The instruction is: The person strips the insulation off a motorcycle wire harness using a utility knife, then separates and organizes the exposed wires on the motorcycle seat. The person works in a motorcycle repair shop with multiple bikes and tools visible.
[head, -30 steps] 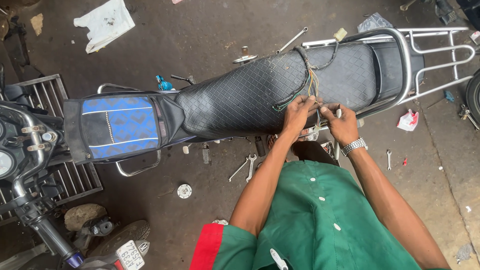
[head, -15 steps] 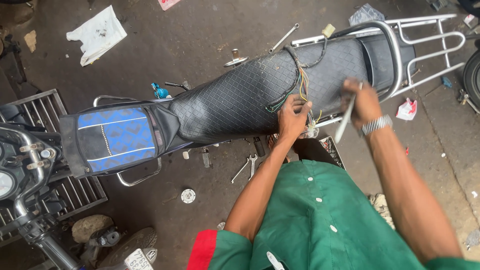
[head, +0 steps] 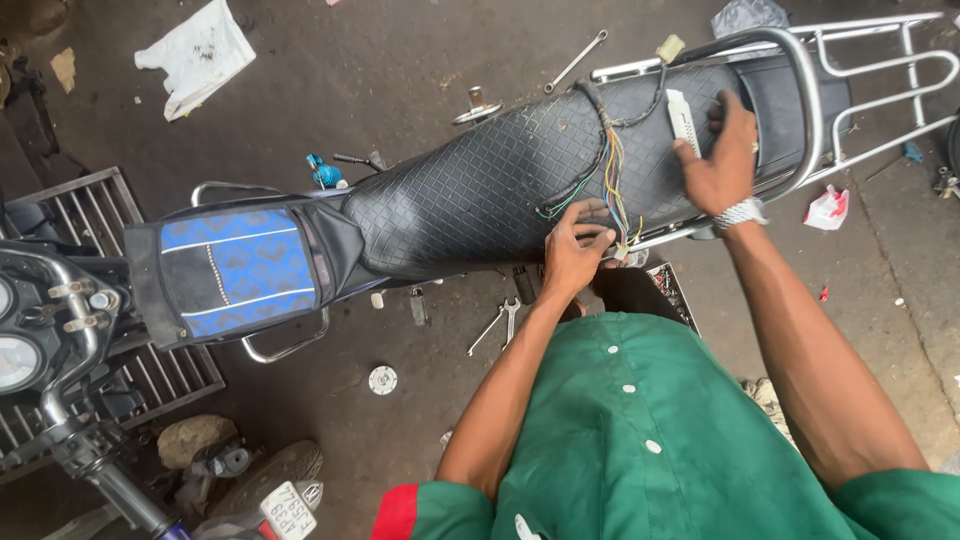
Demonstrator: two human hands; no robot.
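- The left hand (head: 572, 250) pinches the coloured wire bundle (head: 612, 180) draped over the black motorcycle seat (head: 480, 190) — holding it steady.
- The right hand (head: 722, 160) grips a small pale flat tool (head: 684, 120) on the seat, beside the wires.
- Spanners (head: 500, 322) lie on the ground below.

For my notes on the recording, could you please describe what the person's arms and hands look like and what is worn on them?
Both arms are bare to above the elbow. The left hand wears nothing. The right hand has a silver metal link wristwatch at the wrist. The green buttoned shirt has short sleeves, with a red cuff on the left one.
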